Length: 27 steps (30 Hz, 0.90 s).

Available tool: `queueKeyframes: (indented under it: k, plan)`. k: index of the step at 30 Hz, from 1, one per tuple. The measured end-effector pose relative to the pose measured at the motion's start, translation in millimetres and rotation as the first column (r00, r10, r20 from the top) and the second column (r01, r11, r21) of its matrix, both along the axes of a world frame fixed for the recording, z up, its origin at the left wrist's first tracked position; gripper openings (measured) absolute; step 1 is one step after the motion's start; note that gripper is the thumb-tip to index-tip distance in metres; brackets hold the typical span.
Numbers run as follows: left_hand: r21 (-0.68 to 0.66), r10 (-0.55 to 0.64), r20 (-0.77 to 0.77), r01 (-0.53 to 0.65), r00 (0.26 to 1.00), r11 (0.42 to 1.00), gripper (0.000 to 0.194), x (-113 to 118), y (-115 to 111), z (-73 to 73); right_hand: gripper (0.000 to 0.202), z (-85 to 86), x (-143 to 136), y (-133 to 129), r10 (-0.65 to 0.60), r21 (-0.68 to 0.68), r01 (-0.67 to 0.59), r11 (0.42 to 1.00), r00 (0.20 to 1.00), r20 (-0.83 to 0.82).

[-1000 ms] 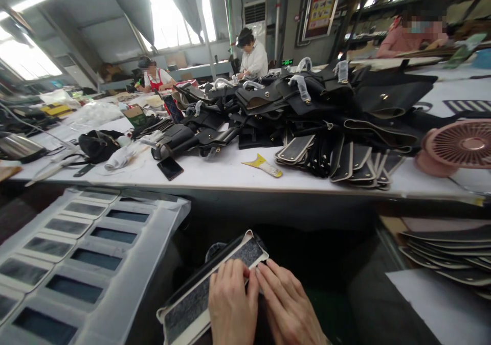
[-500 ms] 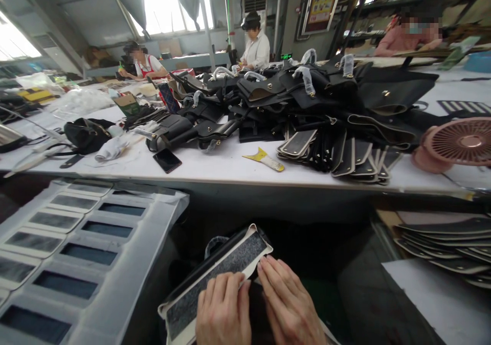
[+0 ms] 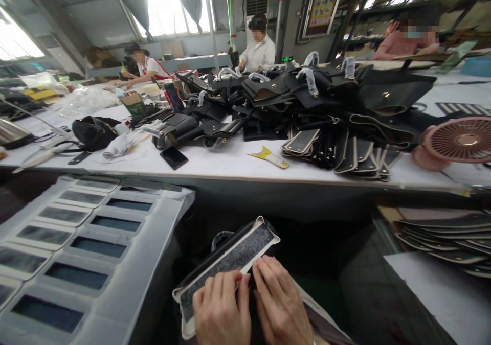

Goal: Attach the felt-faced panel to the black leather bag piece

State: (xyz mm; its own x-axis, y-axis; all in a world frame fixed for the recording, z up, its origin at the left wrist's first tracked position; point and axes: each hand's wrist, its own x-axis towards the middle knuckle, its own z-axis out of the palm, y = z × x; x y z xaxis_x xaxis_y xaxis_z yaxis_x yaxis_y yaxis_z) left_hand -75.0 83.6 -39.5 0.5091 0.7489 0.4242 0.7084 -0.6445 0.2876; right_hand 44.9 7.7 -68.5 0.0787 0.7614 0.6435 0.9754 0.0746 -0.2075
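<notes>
A black handbag (image 3: 240,255) is held low in front of me, tilted, with its base turned up. The base shows a speckled grey panel framed by pale, folded edges. Fingers of my left hand (image 3: 222,306) are closed on the near edge, around its middle. Beside it, my right hand (image 3: 282,301) pinches the same edge a little nearer the far right corner. A plastic-wrapped handle (image 3: 222,237) sticks out behind the bag. My hands hide the bag's near side.
Left stands a plastic-covered board (image 3: 153,217) with rows of grey panels. Ahead, a white table (image 3: 215,163) carries piled black bags (image 3: 268,92), strap pieces (image 3: 355,156), a phone (image 3: 174,157) and a pink fan (image 3: 456,143). Stacked black pieces (image 3: 445,237) lie right. Several people work beyond.
The bag has shifted to the right in view, and my hands now sit further toward its lower left along the edge. My right hand is slightly closer to the left. The view has shifted slightly.
</notes>
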Motion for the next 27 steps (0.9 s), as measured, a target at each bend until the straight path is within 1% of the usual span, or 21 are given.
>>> queueKeyframes:
  k: [3, 6, 11, 14, 18, 21, 22, 23, 25, 27]
  plan:
    - [0.046, -0.009, 0.010, 0.008, 1.000, 0.999, 0.013, -12.7, 1.5, -1.6, 0.042, 0.2, -6.4, 1.8, -0.011, 0.002, 0.011, 1.000, 1.000, 0.008]
    - [0.089, 0.030, 0.009, -0.031, 1.000, 0.996, 0.013, -24.3, 2.2, -1.2, 0.040, 0.9, -13.8, 4.1, 0.001, 0.016, -0.001, 1.000, 1.000, 0.020]
    - [0.131, 0.097, 0.008, -0.098, 0.995, 0.987, 0.015, -33.9, 1.6, 4.3, 0.039, 1.2, -28.5, 7.5, 0.035, 0.022, -0.036, 0.999, 0.997, 0.065]
    - [0.135, 0.126, 0.038, -0.130, 0.991, 0.982, 0.013, -39.8, 1.9, 4.1, 0.041, 1.6, -36.6, 9.5, 0.051, 0.033, -0.053, 0.998, 0.997, 0.062]
    - [0.161, 0.168, 0.102, -0.182, 0.981, 0.970, 0.010, -52.7, 1.2, -5.3, 0.042, 3.6, -44.7, 13.0, 0.095, 0.042, -0.097, 0.994, 0.994, 0.052]
    - [0.119, 0.214, 0.171, -0.236, 0.962, 0.964, 0.009, -61.3, -2.0, -17.2, 0.043, 4.1, -49.0, 15.9, 0.137, 0.053, -0.140, 0.989, 0.989, 0.061]
    - [0.096, 0.238, 0.197, -0.260, 0.951, 0.961, 0.012, -63.3, -3.5, -21.6, 0.043, 3.8, -50.3, 16.7, 0.147, 0.058, -0.151, 0.987, 0.987, 0.063]
    - [0.072, 0.261, 0.226, -0.283, 0.939, 0.956, 0.019, -64.8, -5.2, -25.9, 0.043, 3.5, -51.4, 17.3, 0.156, 0.060, -0.160, 0.985, 0.986, 0.063]
    - [0.002, 0.288, 0.295, -0.302, 0.911, 0.953, 0.042, -65.8, -9.3, -33.7, 0.042, 2.6, -53.4, 18.1, 0.181, 0.057, -0.184, 0.981, 0.981, 0.065]
    - [-0.148, 0.337, 0.384, -0.303, 0.860, 0.941, 0.061, -64.8, -14.3, -40.1, 0.041, 1.7, -55.1, 18.4, 0.209, 0.048, -0.213, 0.976, 0.975, 0.072]
